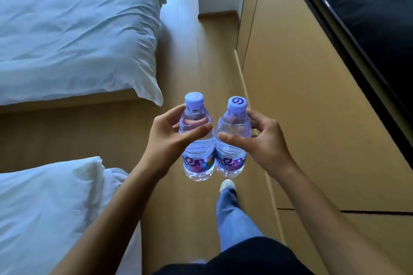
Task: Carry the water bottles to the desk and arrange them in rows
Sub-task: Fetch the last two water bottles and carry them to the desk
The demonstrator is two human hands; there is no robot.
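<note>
Bottles, clear with lilac caps, upright, touching: left bottle (pixel 197 140) clasped by left hand (pixel 172 140), right bottle (pixel 232 138) by right hand (pixel 263 143).

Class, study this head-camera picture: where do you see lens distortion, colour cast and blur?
Head view: wide-angle bending tilts the wooden wall and the dark screen; a cool bluish cast tints the bedding; both bottles, left and right, are sharp; the shoe is slightly soft.

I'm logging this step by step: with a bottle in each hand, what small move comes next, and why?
Probably keep walking forward along the floor. The left hand and right hand each hold an upright bottle in mid-air, one foot is stepping, and no desk is in view.
</note>
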